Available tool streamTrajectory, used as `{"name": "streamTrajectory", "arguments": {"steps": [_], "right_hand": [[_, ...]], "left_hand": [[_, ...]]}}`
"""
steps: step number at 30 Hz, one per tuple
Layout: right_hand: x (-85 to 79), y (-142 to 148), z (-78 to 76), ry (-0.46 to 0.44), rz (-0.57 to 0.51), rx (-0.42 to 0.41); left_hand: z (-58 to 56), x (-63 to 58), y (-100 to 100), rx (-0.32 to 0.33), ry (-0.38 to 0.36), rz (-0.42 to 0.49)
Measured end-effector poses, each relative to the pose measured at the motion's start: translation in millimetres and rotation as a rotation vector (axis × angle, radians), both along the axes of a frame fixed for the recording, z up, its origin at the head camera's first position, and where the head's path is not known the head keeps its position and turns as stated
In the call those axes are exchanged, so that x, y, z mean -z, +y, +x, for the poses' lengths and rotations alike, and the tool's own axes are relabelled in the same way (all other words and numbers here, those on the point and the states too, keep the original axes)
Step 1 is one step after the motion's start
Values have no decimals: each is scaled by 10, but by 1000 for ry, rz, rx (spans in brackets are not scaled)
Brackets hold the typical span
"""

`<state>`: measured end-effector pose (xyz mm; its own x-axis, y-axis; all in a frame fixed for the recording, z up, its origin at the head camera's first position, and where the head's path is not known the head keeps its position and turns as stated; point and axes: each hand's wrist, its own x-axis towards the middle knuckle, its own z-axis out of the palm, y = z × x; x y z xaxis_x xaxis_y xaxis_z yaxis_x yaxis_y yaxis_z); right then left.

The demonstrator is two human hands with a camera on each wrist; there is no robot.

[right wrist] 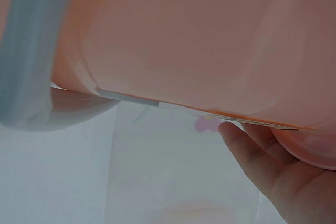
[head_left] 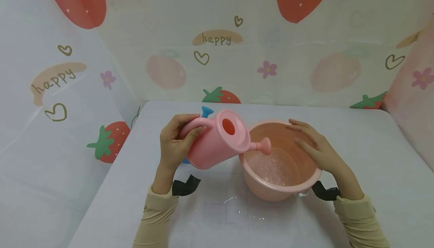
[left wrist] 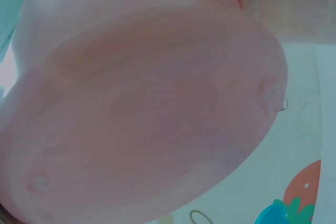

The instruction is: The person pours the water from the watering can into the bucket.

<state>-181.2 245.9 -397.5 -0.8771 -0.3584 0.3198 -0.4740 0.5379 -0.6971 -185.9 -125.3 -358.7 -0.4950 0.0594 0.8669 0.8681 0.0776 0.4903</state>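
My left hand (head_left: 174, 139) grips the handle of a pink watering can (head_left: 217, 142), thumb over the handle. The can is tilted right, its sprinkler spout (head_left: 263, 146) above the inside of a pink basin (head_left: 268, 191). Its round underside (left wrist: 152, 124) fills most of the left wrist view. Rippled, bubbly water (head_left: 274, 167) lies in the basin. At the basin's right rim, my right hand (head_left: 313, 146) holds on, thumb inside. The right wrist view shows fingers of my right hand (right wrist: 262, 166) outside, close to the basin wall (right wrist: 178, 45).
Behind the watering can stands a mostly hidden blue object with a flared tip (head_left: 207, 111). Water drops (head_left: 230, 200) dot the white table (head_left: 210, 225) in front of the basin. A strawberry-printed sheet (head_left: 298, 52) hangs at the back and sides. Black straps (head_left: 186, 185) sit at both wrists.
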Motion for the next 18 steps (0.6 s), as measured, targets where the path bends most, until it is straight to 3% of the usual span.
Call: {"name": "streamTrajectory", "arguments": {"steps": [18], "right_hand": [[14, 7, -12, 13, 3, -7]], "left_hand": [[-10, 10, 4, -40, 13, -24]]}}
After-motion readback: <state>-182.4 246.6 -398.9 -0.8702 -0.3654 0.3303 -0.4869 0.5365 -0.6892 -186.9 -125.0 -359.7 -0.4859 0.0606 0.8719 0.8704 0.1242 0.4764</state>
